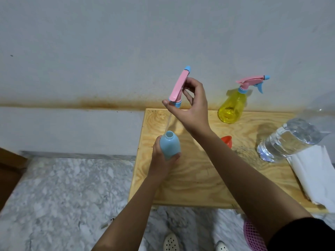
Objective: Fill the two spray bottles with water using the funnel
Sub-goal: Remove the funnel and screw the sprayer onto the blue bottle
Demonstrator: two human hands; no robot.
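Note:
My left hand (161, 161) grips the blue spray bottle (170, 144) upright above the left part of the wooden table (199, 182); its neck is uncapped. My right hand (191, 105) holds the pink and blue spray head (178, 86) lifted above the bottle, its thin clear dip tube (168, 124) still reaching down to the bottle's mouth. The yellow spray bottle (233, 107), with its pink spray head on, stands at the table's far edge. The orange funnel (227, 140) lies on the table, partly hidden behind my right forearm.
A large clear water bottle (290, 140) lies tilted at the table's right side, next to a stack of white paper towels (315, 176). A pink mesh basket (252, 236) sits on the marble floor by my feet. The wall runs close behind the table.

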